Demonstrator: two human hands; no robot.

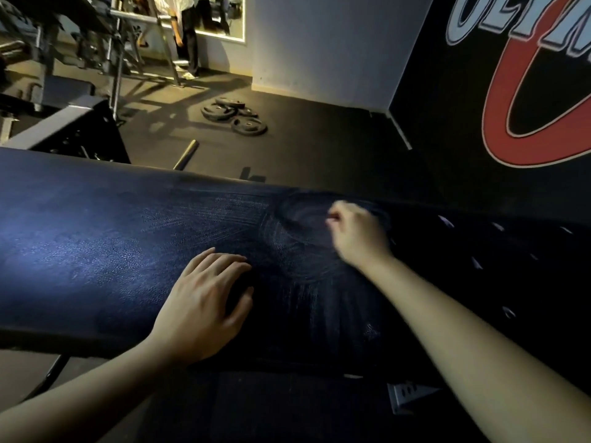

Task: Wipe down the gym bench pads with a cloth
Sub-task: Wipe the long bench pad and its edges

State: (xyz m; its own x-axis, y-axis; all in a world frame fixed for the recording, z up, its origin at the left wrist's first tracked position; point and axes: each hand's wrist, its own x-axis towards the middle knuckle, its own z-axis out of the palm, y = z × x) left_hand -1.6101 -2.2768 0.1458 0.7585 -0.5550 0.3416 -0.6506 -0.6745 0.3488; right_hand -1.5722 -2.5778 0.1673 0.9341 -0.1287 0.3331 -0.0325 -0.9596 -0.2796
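Both on bench pad (96,244): left hand (204,302) flat, right hand (358,235) curled (blurred).

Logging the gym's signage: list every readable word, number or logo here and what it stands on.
"OLY" then a cut-off letter: pale blue, on the black wall mural.
Large red letter below: cropped, unreadable.
Weight plates: markings too small to read.
Bench pad: no text.

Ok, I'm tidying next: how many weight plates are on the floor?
4, clustered beyond the bench: back plate, left plate, small plate between, front plate. More may hide underneath.
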